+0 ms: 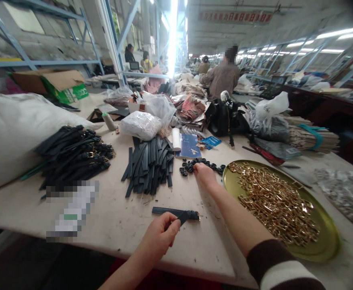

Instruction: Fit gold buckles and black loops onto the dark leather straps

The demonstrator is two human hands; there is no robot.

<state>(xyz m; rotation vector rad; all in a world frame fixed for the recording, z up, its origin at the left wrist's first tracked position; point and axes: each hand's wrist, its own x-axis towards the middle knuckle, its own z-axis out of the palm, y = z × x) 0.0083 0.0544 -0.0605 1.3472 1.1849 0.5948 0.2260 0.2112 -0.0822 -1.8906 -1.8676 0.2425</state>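
Observation:
My left hand (164,230) pinches a dark leather strap (182,217) between thumb and fingers, just above the table near its front edge. A gold buckle (199,216) sits at the strap's right end, and a flat dark length (164,210) runs out to the left behind my fingers. Further back, my right hand (205,176) reaches into a small heap of black strap loops (216,166). Its fingertips are drawn together among the loops; what is between them is hidden. To the right of that arm stands a gold oval tray (325,241) filled with gold buckles (279,201).
Loose dark straps (149,165) lie left of centre, and buckled straps (73,157) are heaped beside a white sack (19,133). Behind are a blue booklet (190,146), a white roll (176,139), plastic bags (141,124) and a black bag (221,117). A person (223,76) is beyond.

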